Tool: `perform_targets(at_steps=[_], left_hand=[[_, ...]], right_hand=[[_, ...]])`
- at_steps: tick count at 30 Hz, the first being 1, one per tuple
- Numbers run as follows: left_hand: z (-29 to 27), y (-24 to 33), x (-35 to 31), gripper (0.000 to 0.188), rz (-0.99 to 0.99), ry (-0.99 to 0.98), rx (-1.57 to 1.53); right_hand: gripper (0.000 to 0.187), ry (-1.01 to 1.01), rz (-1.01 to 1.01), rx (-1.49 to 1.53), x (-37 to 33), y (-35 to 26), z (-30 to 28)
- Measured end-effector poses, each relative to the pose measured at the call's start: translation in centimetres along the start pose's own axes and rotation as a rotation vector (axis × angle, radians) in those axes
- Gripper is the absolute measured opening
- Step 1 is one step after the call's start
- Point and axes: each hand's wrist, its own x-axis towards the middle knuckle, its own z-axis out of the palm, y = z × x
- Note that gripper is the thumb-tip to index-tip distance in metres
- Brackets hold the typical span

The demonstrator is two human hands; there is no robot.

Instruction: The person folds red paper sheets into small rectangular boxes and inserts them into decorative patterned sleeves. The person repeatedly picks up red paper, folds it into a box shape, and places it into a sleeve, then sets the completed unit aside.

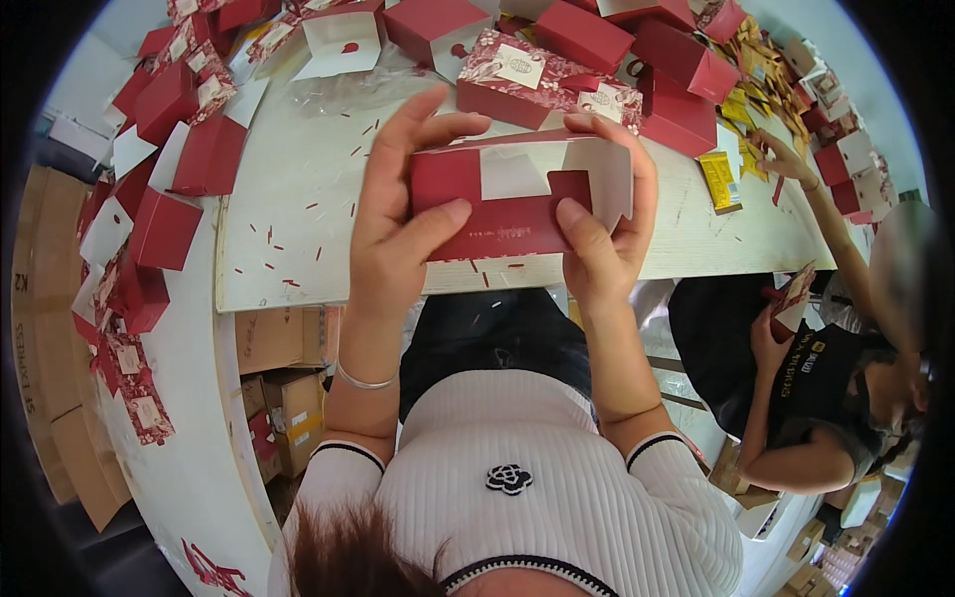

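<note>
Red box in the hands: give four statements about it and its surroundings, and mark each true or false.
1. Both hands, left hand and right hand, hold the red box. True.
2. The box is fully closed. False: a white-lined flap stands open.
3. Finished red boxes are piled at the far side of the white table. True.
4. The left wrist is bare. False: it wears a silver bracelet.

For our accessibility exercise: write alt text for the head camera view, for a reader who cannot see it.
A person's left hand and right hand hold a partly folded dark red box above a white table piled with red boxes. A co-worker sits at right.
</note>
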Motion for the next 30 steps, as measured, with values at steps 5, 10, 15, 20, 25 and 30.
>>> perform_targets(at_steps=[5, 10, 15, 20, 25, 30], left_hand=[[-0.2, 0.2, 0.1, 0.031, 0.013, 0.167, -0.099], [0.0, -0.6, -0.3, 0.023, 0.165, 0.162, -0.082], [1.1, 0.1, 0.0, 0.023, 0.111, 0.274, -0.042], [0.2, -1.2, -0.1, 0.021, 0.198, 0.128, 0.108], [0.1, -1.0, 0.0, 0.006, 0.248, -0.017, 0.34], [-0.1, -1.3, 0.5, 0.018, 0.265, -0.024, 0.333]], right_hand=[[0.047, -0.134, 0.032, 0.121, -0.1, 0.4, -0.8], [0.042, -0.105, 0.028, 0.149, 0.6, -0.4, 0.0], [0.043, -0.227, 0.085, 0.192, 1.1, 0.3, -1.6], [0.029, -0.14, 0.049, 0.087, 1.2, 0.7, -1.3], [0.018, -0.018, -0.016, 0.093, 0.7, 1.0, -0.8], [0.025, -0.138, -0.031, -0.082, 1.2, 0.3, -1.3]])
